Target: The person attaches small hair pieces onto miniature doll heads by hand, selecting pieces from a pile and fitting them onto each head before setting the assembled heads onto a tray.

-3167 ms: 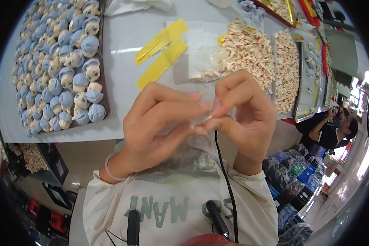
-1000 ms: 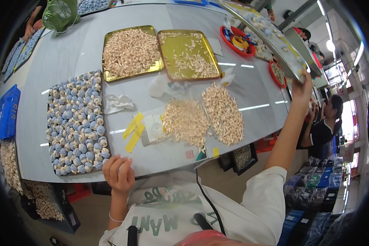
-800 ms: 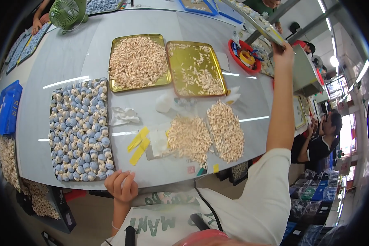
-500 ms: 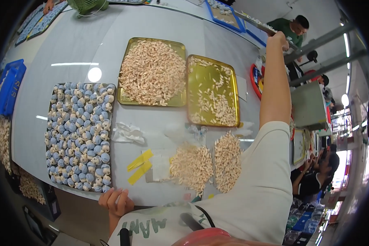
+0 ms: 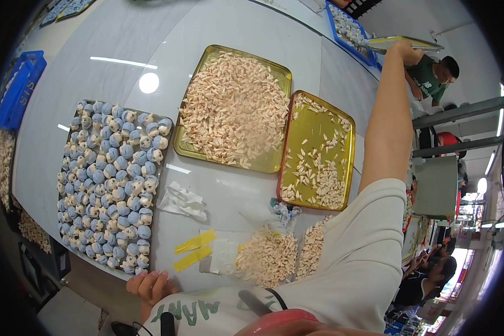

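My right hand [image 5: 407, 52] reaches far out to the upper right, closed on the near rim of a shallow metal tray [image 5: 425, 43] with a yellowish inside. That tray is raised and seen nearly edge-on, so its contents are hidden. Beside it stands a blue crate [image 5: 329, 14] heaped with pale pieces. My left hand [image 5: 151, 287] rests at the table's near edge, its fingers curled, with nothing visible in them. Just above that hand lies a large tray [image 5: 171, 120] packed with small blue-and-cream figurines [image 5: 109, 185].
A gold tray [image 5: 271, 162] heaped with cream pieces and a sparser gold tray [image 5: 313, 145] lie mid-table. Nearer are loose piles of pieces [image 5: 269, 257], crumpled white tissue [image 5: 182, 201] and yellow tape strips [image 5: 195, 249]. A blue basket [image 5: 22, 89] is at far left. A person in green [image 5: 428, 81] is close beyond my right hand.
My right hand has swung outward to the right with the tray. The view has turned, shifting the table's trays. My left hand stays at the table edge.
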Available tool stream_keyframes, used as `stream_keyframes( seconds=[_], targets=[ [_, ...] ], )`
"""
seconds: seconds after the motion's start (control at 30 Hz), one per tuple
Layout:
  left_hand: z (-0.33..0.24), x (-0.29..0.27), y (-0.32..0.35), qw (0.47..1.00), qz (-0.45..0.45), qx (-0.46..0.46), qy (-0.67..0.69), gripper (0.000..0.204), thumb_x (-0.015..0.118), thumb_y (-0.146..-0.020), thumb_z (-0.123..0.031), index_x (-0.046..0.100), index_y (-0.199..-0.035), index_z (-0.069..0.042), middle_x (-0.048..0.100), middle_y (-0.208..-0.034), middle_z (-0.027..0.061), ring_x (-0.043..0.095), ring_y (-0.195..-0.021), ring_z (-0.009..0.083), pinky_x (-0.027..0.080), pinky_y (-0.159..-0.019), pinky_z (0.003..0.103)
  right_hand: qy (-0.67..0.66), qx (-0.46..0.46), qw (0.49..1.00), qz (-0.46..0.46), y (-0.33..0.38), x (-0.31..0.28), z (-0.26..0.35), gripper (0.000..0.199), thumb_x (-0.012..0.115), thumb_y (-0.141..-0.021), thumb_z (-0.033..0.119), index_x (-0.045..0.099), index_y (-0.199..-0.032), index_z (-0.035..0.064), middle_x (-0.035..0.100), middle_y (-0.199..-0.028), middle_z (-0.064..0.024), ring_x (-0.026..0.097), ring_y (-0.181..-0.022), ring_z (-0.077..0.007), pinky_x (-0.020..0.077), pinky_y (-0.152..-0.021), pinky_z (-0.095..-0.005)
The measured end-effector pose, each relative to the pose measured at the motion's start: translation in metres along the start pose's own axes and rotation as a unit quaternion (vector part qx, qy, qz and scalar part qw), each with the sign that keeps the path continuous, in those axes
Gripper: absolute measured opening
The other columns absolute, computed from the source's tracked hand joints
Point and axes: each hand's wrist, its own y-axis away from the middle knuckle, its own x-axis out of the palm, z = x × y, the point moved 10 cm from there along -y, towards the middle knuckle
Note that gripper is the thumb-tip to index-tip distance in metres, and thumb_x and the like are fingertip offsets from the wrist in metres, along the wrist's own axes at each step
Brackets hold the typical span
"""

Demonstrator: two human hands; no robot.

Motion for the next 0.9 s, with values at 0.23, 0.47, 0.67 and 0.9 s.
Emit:
stream_keyframes(
  seconds=[0.23,0.47,0.67,0.9],
  targets=[
    [-0.001,-0.007,-0.001,0.999,-0.035,-0.008,0.016,0.021,0.055,-0.070,-0.022,0.058,-0.088,-0.011,0.048,-0.090,0.0046,0.046,-0.086,0.0231,0.042,-0.067,0.034,0.169,-0.258,0.950,0.042,0.009,0.009,0.056,0.008,0.047,-0.067,-0.001,0.046,-0.073,-0.0072,0.051,-0.079,-0.0216,0.052,-0.075,-0.0384,0.0419,-0.066,-0.0438],
    [-0.002,-0.016,0.003,0.990,-0.115,-0.004,0.077,0.016,0.051,-0.071,-0.014,0.059,-0.085,-0.011,0.050,-0.089,0.0045,0.045,-0.089,0.0237,0.038,-0.074,0.037,0.167,-0.300,0.939,0.024,-0.023,-0.035,0.136,0.014,0.050,-0.063,0.002,0.045,-0.070,-0.0083,0.052,-0.078,-0.0243,0.053,-0.068,-0.0392,0.0415,-0.066,-0.0452],
    [0.001,-0.023,0.006,0.979,-0.168,0.001,0.113,0.019,0.052,-0.067,-0.006,0.059,-0.084,-0.010,0.050,-0.092,0.0057,0.043,-0.092,0.0255,0.034,-0.081,0.036,-0.042,0.081,0.992,0.088,-0.129,-0.151,0.169,0.034,0.063,-0.064,0.004,0.049,-0.093,-0.0082,0.056,-0.082,-0.0164,0.059,-0.064,-0.0282,0.0478,-0.055,-0.0385],
    [0.007,-0.029,0.004,0.957,-0.195,0.014,0.215,0.024,0.056,-0.065,-0.001,0.059,-0.087,-0.010,0.050,-0.094,0.0057,0.045,-0.092,0.0238,0.032,-0.081,0.033,0.077,0.171,0.969,0.164,-0.051,-0.424,0.209,0.052,0.057,-0.075,0.029,0.044,-0.116,-0.0002,0.050,-0.112,-0.0110,0.051,-0.098,-0.0248,0.0417,-0.081,-0.0335]
  ],
)
